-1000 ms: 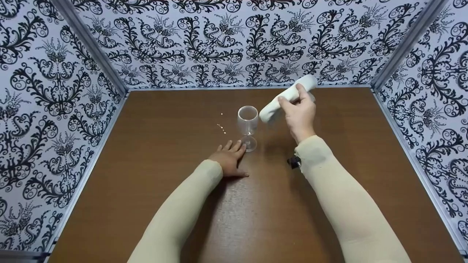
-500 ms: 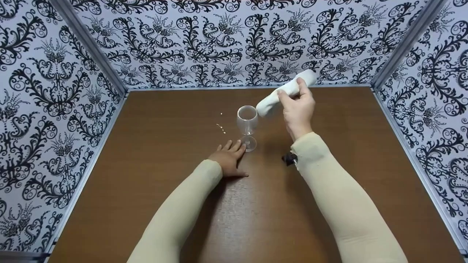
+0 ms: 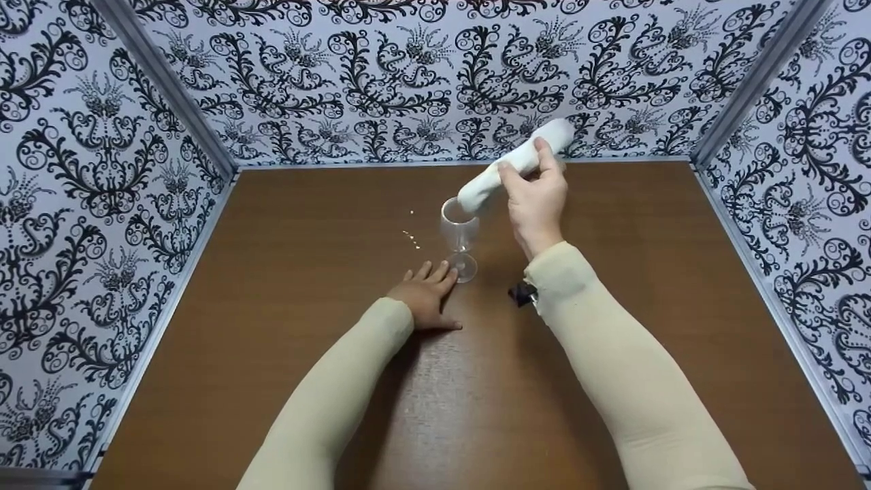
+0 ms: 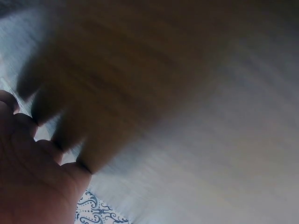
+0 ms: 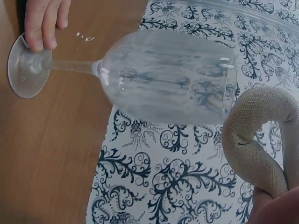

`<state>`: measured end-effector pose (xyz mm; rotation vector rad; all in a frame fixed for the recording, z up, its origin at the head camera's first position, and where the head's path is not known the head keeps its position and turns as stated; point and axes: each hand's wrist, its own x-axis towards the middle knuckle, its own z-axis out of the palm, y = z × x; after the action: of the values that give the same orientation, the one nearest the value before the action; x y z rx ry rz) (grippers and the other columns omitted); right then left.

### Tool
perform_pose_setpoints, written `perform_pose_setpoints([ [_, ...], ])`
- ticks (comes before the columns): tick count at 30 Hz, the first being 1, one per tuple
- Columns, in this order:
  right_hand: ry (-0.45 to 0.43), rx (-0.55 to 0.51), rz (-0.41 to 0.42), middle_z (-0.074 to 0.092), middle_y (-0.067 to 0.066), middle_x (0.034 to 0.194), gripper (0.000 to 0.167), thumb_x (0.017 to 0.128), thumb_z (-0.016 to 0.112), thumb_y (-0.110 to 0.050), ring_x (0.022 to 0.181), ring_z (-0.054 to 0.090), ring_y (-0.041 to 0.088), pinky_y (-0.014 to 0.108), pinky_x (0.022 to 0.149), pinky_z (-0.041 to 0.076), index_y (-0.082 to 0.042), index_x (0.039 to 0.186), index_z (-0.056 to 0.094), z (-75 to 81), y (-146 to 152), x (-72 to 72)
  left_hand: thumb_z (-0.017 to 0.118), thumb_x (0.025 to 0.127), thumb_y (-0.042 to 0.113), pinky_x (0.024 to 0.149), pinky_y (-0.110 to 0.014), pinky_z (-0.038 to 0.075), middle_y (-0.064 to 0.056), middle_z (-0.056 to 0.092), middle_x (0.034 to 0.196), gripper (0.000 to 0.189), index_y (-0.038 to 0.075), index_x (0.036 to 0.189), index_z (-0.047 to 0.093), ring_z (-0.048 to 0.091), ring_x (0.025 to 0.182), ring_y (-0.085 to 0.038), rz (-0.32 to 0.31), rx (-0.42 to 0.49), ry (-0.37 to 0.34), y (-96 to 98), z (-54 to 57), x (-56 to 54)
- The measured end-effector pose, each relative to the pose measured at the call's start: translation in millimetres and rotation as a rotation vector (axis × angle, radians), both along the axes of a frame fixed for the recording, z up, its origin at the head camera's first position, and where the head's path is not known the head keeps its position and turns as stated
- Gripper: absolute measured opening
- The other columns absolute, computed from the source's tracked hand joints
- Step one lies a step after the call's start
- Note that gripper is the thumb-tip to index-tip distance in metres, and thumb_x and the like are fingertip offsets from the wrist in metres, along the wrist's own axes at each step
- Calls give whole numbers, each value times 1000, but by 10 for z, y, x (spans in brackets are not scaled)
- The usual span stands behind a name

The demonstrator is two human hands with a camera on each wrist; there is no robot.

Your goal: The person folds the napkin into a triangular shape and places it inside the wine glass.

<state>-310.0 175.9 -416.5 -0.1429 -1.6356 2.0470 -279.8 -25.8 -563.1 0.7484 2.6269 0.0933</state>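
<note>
A clear stemmed wine glass (image 3: 460, 233) stands upright on the table (image 3: 306, 224). Its bowl looks hazy in the right wrist view. My left hand (image 3: 423, 298) lies flat with straight fingers, and its fingertips press on the glass's round foot (image 5: 21, 77). In the right hand (image 3: 541, 204) I hold a rolled or folded white cloth (image 3: 486, 184), pinched between thumb and fingers. The cloth's lower end meets the glass's rim and partly covers it in the head view. From the right wrist, the cloth (image 5: 259, 107) shows as a bent loop at the mouth of the bowl.
Small white specks (image 3: 412, 238) lie on the tabletop left of the glass. Patterned black-and-white walls (image 3: 408, 82) with metal corner posts (image 3: 170, 88) enclose the table on the back and both sides. A small black device (image 3: 522, 295) is attached at the right wrist.
My right hand has moved left and slightly up with the cloth, whose lower end has come from beside the glass to over its rim. The left hand and the glass have stayed put.
</note>
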Motion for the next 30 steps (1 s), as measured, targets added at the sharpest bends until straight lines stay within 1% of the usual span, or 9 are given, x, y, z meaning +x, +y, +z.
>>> perform_pose_setpoints([
  [5, 10, 21, 38, 51, 28, 147, 74, 89, 74, 9, 111, 63, 22, 29, 101, 57, 5, 156, 43, 1, -102, 6, 63, 87, 80, 131, -60, 14, -2, 2, 179, 113, 25, 171, 9, 3, 166, -35, 0, 2, -2, -6, 8, 0],
  [8, -8, 83, 57, 59, 27, 139, 75, 90, 76, 6, 106, 65, 20, 27, 97, 58, 2, 157, 43, -32, -148, -2, 62, 87, 81, 132, -59, 13, -1, 0, 179, 114, 26, 171, 7, 0, 166, -34, 8, -2, -15, -7, 7, 1],
  [12, -22, 150, 71, 64, 26, 130, 74, 90, 76, 3, 98, 66, 18, 25, 89, 59, 0, 157, 45, -86, -184, -16, 62, 87, 81, 132, -58, 12, 0, -1, 179, 114, 28, 171, 6, -3, 166, -32, 16, -3, -29, -7, -7, -5],
  [13, -20, 159, 73, 65, 26, 130, 73, 91, 76, 3, 97, 66, 18, 25, 88, 59, 0, 157, 46, -94, -189, -21, 62, 86, 81, 132, -58, 12, 0, -1, 179, 114, 28, 171, 7, -2, 166, -32, 16, -4, -27, -6, -9, -9],
  [15, -6, 178, 75, 65, 26, 132, 70, 91, 75, 2, 98, 66, 20, 25, 88, 59, 1, 156, 47, -106, -195, -26, 62, 87, 81, 132, -58, 12, 1, -1, 179, 114, 28, 171, 7, -2, 166, -32, 17, -4, -25, -6, -9, -14],
  [18, 9, 242, 62, 63, 26, 133, 62, 92, 75, 0, 102, 66, 22, 25, 90, 59, 1, 151, 55, -110, -188, -27, 62, 87, 81, 132, -58, 12, 0, 0, 179, 114, 28, 171, 7, -1, 166, -33, 14, -6, -22, 0, -6, -22],
  [23, 2, 344, 38, 58, 21, 119, 50, 93, 73, -3, 99, 62, 22, 23, 87, 57, 0, 142, 65, -116, -173, -17, 62, 87, 80, 132, -58, 13, 0, 0, 179, 113, 27, 171, 7, 0, 166, -33, 5, -9, -15, 1, -8, -21],
  [27, -11, 416, 44, 54, 18, 115, 53, 90, 76, -12, 99, 56, 20, 21, 84, 54, -2, 141, 66, -127, -167, 3, 62, 87, 80, 132, -58, 13, 0, 0, 179, 114, 27, 171, 7, 0, 166, -33, 5, -10, -13, -1, -6, -18],
  [30, -24, 457, 56, 50, 20, 120, 64, 85, 84, -20, 103, 55, 20, 24, 85, 54, -3, 143, 65, -140, -163, 21, 62, 87, 81, 132, -58, 13, 0, 0, 179, 114, 28, 171, 6, 0, 166, -33, 6, -10, -13, 0, 2, -17],
])
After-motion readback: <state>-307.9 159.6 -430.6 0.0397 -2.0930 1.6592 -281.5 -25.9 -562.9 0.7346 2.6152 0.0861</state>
